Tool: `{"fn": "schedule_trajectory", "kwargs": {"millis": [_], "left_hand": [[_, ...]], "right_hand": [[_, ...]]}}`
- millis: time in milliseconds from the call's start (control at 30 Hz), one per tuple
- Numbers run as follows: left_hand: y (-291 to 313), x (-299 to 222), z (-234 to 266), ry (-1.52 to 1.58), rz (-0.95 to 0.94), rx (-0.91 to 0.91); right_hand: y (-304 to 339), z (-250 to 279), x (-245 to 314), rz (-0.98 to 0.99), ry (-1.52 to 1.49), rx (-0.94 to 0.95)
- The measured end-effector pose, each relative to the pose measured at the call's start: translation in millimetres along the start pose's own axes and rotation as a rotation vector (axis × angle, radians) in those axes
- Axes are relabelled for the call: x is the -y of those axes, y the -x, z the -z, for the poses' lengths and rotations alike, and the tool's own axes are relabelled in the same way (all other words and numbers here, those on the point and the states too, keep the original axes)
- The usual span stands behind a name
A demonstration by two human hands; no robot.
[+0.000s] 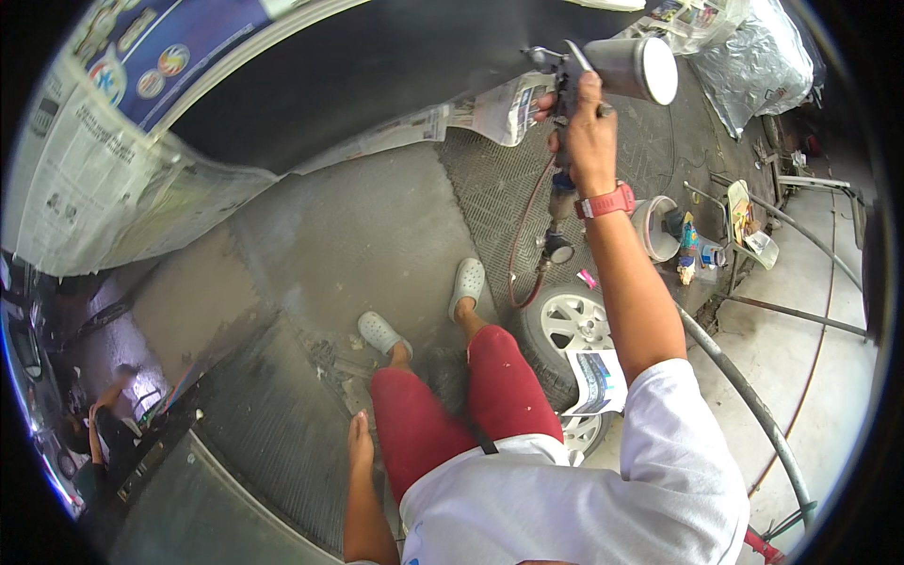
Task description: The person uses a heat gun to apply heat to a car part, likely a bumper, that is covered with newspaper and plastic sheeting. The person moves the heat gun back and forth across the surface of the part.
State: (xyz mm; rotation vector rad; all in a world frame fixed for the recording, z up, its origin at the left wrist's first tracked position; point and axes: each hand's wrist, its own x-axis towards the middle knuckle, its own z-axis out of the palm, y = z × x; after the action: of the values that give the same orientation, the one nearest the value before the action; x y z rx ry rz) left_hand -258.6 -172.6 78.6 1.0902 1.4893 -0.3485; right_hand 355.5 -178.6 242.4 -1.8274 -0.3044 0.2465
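Far to the left of both hands' fingers hangs newspaper [75,169]. Between it and the right fingers extends a dark panel [311,85], its surface apparently bare of paper. The left hand [360,441] is beside the red trousers [424,414]; its fingers are almost straight, and no thing is seen in them. Below the right fingers curves a thin red hose [514,254]. The right hand [589,137] has its fingers wrapped around the handle of a spray gun [568,83], whose front points left, to the panel. How far the trigger is pressed, one cannot tell. Just right of these fingers, a grey cup [610,66] sits on the gun, tilted sideways. Lower right of them stands a bucket [652,229]. The step in hand seems to be spraying the panel; the next move probably calls for a steady wrist, an even sweep, and the hose kept away from the surface.
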Motion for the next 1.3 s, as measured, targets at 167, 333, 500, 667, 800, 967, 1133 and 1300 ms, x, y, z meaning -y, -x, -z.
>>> {"fn": "schedule_trajectory", "kwargs": {"millis": [167, 333, 500, 667, 800, 967, 1133, 1300], "left_hand": [[-15.6, 52.9, 40.6, 0.206, -0.042, -0.014], [-18.0, 104.1, 74.8, 0.017, 0.035, -0.068], [-21.5, 138.8, 92.9, 0.015, 0.081, -0.103], [-19.6, 145.4, 102.4, 0.048, 0.088, -0.111], [-20.0, 137.0, 102.2, 0.081, 0.088, -0.117], [-18.2, 118.5, 94.2, 0.055, 0.051, -0.087], [-21.8, 101.8, 72.2, 0.055, 0.076, -0.081], [-27.0, 81.5, 46.1, 0.051, 0.051, -0.072]], "right_hand": [[62.4, -90.6, 16.0, 0.030, -0.077, 0.084], [112.5, -172.3, 24.7, 0.093, -0.079, 0.221], [152.9, -248.0, 33.1, 0.133, -0.107, 0.287], [175.5, -304.5, 32.2, 0.183, -0.031, 0.351], [189.9, -326.6, 51.5, 0.147, -0.090, 0.459], [169.6, -300.9, 63.7, 0.056, -0.258, 0.586], [137.5, -228.6, 67.2, 0.083, -0.039, 0.388], [94.3, -144.2, 50.1, 0.116, -0.023, 0.257]]}}
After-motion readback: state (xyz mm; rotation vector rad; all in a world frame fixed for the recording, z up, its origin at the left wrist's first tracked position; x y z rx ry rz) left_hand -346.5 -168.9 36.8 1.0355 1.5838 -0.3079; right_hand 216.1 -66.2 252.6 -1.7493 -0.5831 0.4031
